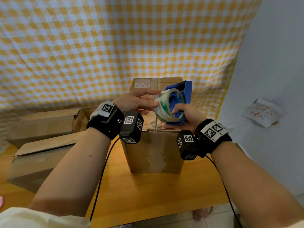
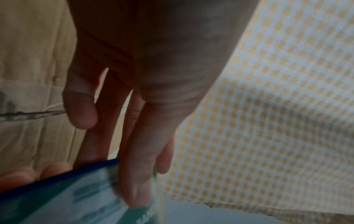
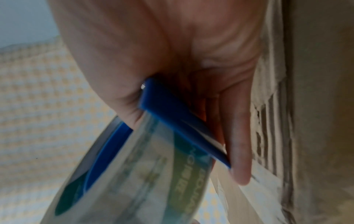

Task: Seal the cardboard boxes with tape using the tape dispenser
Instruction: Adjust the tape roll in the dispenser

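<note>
A brown cardboard box (image 1: 154, 150) stands upright mid-table, with a white label (image 1: 142, 83) on its top. Above its near top edge my right hand (image 1: 178, 113) grips a blue tape dispenser (image 1: 185, 92), thumb through the core and fingers under the frame (image 3: 172, 121). A clear tape roll (image 1: 166, 104) with green print sits in it. My left hand (image 1: 139, 101) reaches across, fingers fairly straight, their tips lying on the roll's outer surface (image 2: 86, 197). Whether a tape end is lifted is hidden. The box flap (image 3: 316, 121) lies just beyond my right fingers.
Two more cardboard boxes (image 1: 44, 122) (image 1: 37, 162) lie at the left of the wooden table (image 1: 148, 195). A yellow checked cloth (image 1: 115, 46) hangs behind. A pale wall with a paper note (image 1: 263, 112) closes the right. Black cables (image 1: 100, 178) trail from both wrists.
</note>
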